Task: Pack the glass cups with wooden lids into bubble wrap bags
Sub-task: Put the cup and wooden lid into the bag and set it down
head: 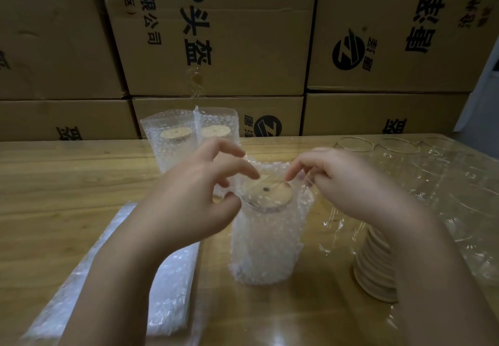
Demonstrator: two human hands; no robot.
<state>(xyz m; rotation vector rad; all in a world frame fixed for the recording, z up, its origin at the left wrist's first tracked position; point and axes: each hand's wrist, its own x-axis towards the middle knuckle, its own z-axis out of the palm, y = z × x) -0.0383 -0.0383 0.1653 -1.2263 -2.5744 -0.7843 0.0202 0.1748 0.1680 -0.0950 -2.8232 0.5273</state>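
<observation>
The bubble wrap bag (266,243) is milky white, dotted all over with small round bubbles; the wooden lid (270,194) inside is pale tan with one dark spot. The table (67,183) is light brown with wood grain, the cardboard boxes (229,48) brown with black print.

In the middle of the frame a glass cup (259,205) stands upright on the table (54,183) inside a bubble wrap bag (266,251), its wooden lid (270,193) showing in the bag's open mouth. The left hand (194,200) grips the mouth's left edge with curled fingers (243,170); the right hand (348,183) pinches the right edge. Two packed cups (172,146) stand behind. A stack of flat bags (121,272) lies lower left, stacked lids (375,264) lower right, bare glasses (399,146) upper right, cardboard boxes (216,35) across the top.
</observation>
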